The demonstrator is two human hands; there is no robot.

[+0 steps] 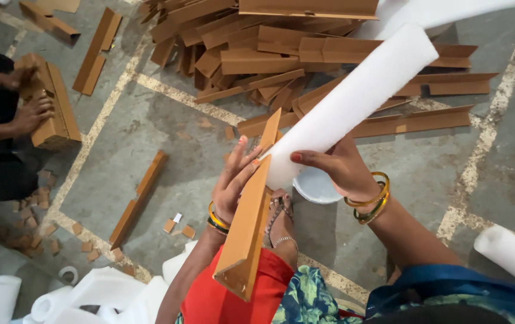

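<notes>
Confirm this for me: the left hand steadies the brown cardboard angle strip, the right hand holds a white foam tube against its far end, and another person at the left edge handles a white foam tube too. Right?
One thing is wrong. In the head view, the other person's hands hold brown cardboard angle pieces, not a foam tube. The rest stands: the left hand steadies the cardboard angle strip, and the right hand holds the white foam tube at its far end.

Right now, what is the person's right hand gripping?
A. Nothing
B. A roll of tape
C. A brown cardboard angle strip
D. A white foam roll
D: the right hand wraps around the lower end of the white foam roll, while the left hand steadies the cardboard angle strip.
</notes>
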